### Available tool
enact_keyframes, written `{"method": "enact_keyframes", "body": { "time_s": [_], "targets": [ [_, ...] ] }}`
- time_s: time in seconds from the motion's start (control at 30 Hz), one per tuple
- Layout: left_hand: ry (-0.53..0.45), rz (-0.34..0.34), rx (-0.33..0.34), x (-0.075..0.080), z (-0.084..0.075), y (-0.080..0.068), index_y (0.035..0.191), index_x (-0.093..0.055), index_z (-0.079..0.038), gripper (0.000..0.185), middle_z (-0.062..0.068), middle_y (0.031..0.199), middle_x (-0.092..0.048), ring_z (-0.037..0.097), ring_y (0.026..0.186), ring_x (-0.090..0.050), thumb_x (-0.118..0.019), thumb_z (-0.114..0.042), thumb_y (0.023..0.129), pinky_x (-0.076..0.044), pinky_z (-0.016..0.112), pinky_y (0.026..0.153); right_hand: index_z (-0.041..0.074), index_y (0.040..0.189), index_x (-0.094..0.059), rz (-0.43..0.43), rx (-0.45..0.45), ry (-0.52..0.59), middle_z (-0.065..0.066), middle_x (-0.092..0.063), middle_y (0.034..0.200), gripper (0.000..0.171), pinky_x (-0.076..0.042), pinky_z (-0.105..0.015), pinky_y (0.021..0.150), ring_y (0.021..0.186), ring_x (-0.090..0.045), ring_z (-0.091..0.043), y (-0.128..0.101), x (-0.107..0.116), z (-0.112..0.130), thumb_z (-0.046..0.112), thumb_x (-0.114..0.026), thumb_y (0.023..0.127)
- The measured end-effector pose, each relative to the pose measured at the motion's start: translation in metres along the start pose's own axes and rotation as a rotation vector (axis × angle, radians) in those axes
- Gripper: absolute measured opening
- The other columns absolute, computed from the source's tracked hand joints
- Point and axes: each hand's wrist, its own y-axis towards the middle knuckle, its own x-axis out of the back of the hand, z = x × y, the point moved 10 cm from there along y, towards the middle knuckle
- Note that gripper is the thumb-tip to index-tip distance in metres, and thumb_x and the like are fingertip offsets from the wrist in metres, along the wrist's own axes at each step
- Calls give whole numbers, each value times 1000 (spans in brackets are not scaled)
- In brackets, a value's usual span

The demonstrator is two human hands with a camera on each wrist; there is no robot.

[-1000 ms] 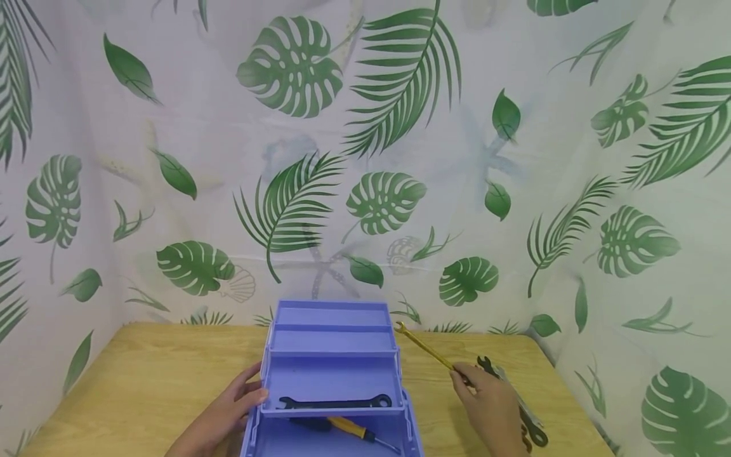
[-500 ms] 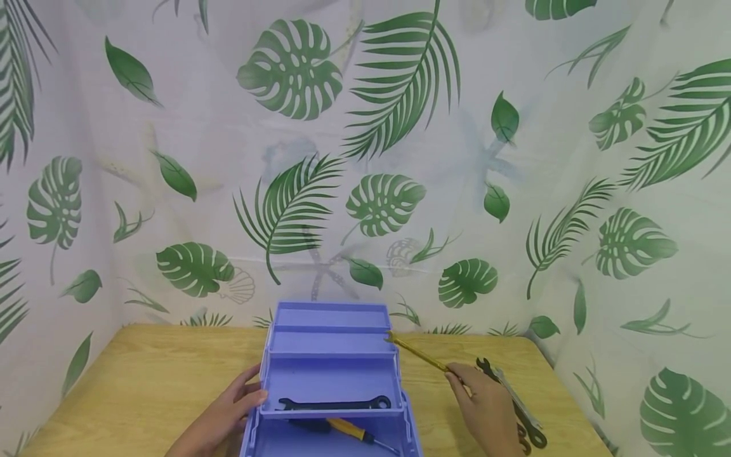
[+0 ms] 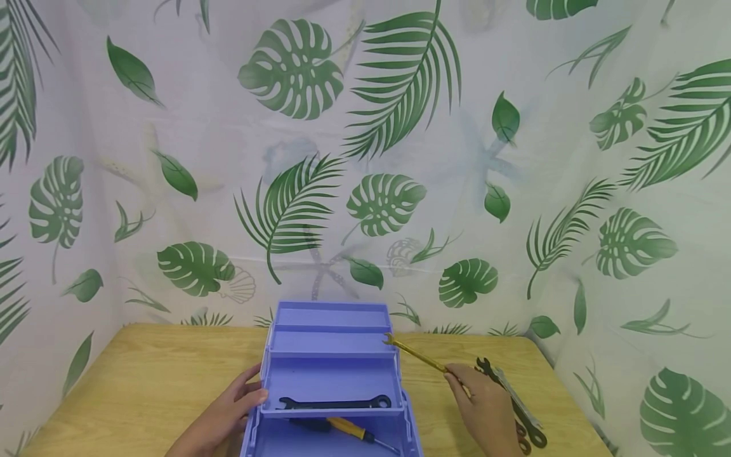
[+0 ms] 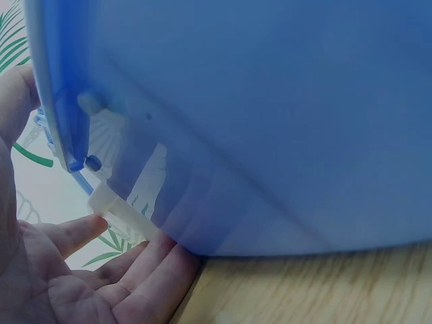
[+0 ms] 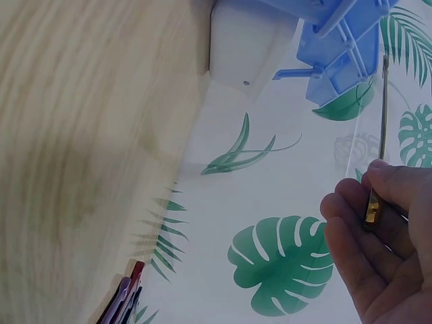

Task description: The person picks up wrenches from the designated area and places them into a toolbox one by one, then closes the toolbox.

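At the bottom centre of the head view, nearest the camera, the lowest level of the blue toolbox [image 3: 331, 374] holds one screwdriver [image 3: 348, 430] with a yellow handle. One black wrench [image 3: 335, 402] lies in the tray just above it. Beyond that, two more trays step up toward the far wall, and nothing can be seen in them from here.

The left hand [image 3: 228, 412], at lower left of centre, rests with relaxed, straight fingers against the toolbox's left side; the left wrist view shows the fingers [image 4: 145, 263] lying under the blue wall on the table [image 3: 143, 381].

At lower right, the right hand [image 3: 485, 406] pinches one end of a gold wrench [image 3: 414, 354] between thumb and fingers. The wrench is lifted off the table, slanting up and left, with its open head just at the right edge of the upper trays.

The step in hand looks like carrying the gold wrench over to the toolbox. The next move would likely call for swinging its head over a tray rim and lowering it flat before letting go.

Just right of that hand, a small pile of dark wrenches [image 3: 514, 400] lies on the table; two or three, the count is unclear.
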Motion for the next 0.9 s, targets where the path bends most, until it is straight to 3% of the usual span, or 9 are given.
{"method": "enact_keyframes", "body": {
  "time_s": [0.5,0.9],
  "targets": [
    [9,-31,19,1,1,1,164,-11,-3,78,40,156,-29,42,128,-57,-53,-36,107,-55,56,96,14,97,-81,-8,85,-1,0,-79,92,21,-61,-35,65,80,-75,-16,-3,-6,10,10,-89,78],
    [33,-73,33,4,2,0,163,-14,-2,79,38,156,-32,42,129,-56,-55,-38,106,-54,55,99,13,99,-80,-82,307,45,1,-79,95,27,-61,-33,70,85,-75,-15,-6,-3,40,10,-89,74]
  ]
}}
